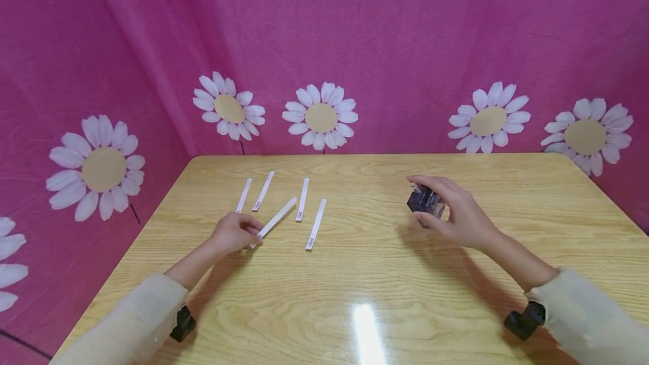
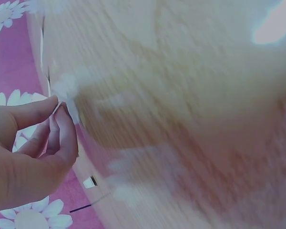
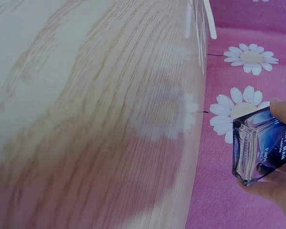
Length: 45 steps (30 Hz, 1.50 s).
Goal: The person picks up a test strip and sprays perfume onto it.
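The left hand (image 1: 234,234) pinches a white strip (image 1: 278,218) by its near end, left on the table (image 1: 405,297). At right, the right hand (image 1: 461,216) grips a dark glass bottle (image 1: 425,200) between thumb and fingers. Four more strips (image 1: 302,200) lie around the held one; beyond the table's far edge hangs a pink daisy-patterned curtain (image 1: 405,44).

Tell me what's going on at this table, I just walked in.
A person has both hands busy over a wooden table. The left hand pinches one white strip near its end, while the right hand grips a small perfume bottle, which seems raised off the surface. Four other strips lie near the left hand. The bottle and the pinched strip are well apart.
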Tool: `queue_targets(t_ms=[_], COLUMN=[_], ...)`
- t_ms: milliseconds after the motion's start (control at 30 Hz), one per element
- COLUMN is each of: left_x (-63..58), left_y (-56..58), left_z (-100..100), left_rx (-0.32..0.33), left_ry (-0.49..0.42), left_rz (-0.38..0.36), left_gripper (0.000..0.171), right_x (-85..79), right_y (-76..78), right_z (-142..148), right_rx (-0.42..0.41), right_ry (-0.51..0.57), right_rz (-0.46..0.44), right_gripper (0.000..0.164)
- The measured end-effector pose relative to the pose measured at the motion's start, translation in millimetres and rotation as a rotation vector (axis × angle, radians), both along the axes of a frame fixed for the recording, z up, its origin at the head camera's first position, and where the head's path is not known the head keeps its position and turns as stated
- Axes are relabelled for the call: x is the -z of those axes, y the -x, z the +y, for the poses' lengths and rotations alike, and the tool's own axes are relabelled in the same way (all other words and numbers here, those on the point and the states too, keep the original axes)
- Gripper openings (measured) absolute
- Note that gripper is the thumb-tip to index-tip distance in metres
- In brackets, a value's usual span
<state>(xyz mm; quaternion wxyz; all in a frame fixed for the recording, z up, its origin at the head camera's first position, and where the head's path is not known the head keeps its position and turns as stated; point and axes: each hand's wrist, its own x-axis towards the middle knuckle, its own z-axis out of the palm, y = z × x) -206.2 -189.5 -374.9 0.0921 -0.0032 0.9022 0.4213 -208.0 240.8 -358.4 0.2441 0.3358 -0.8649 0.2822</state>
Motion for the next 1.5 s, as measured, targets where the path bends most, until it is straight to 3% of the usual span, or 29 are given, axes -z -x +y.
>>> queue_targets(t_ms=[133, 267, 667, 900, 1233, 1500], left_x=[-5.2, -7.7, -16.2, -23.6, -27.3, -30.8], left_y=[1.5, 6.9, 23.6, 23.6, 19.8, 15.9], left_z=[4.9, 12.5, 46.7, 56.5, 60.6, 65.8], left_rx=[-0.018, 0.011, 0.075, 0.091, 0.081, 0.097], left_ry=[-0.065, -0.137, -0.222, -0.236, -0.231, -0.287], left_rz=[-0.077, -0.118, -0.128, -0.122, -0.132, -0.123], left_gripper=[0.028, 0.032, 0.031, 0.03, 0.03, 0.03], right_x=[0.8, 3.2, 6.6, 2.6, -4.1, -5.2], right_y=[-2.0, -4.5, -8.6, -5.3, 1.4, 6.5], right_z=[-2.8, -4.3, -2.2, -6.7, -22.7, -32.1], right_rx=[-0.03, -0.052, -0.012, -0.007, -0.01, -0.039], right_ry=[0.039, 0.073, 0.045, 0.032, 0.016, 0.024], right_rz=[-0.062, -0.091, -0.037, -0.012, -0.082, -0.099], right_gripper=[0.069, 0.07, 0.073, 0.072, 0.068, 0.066])
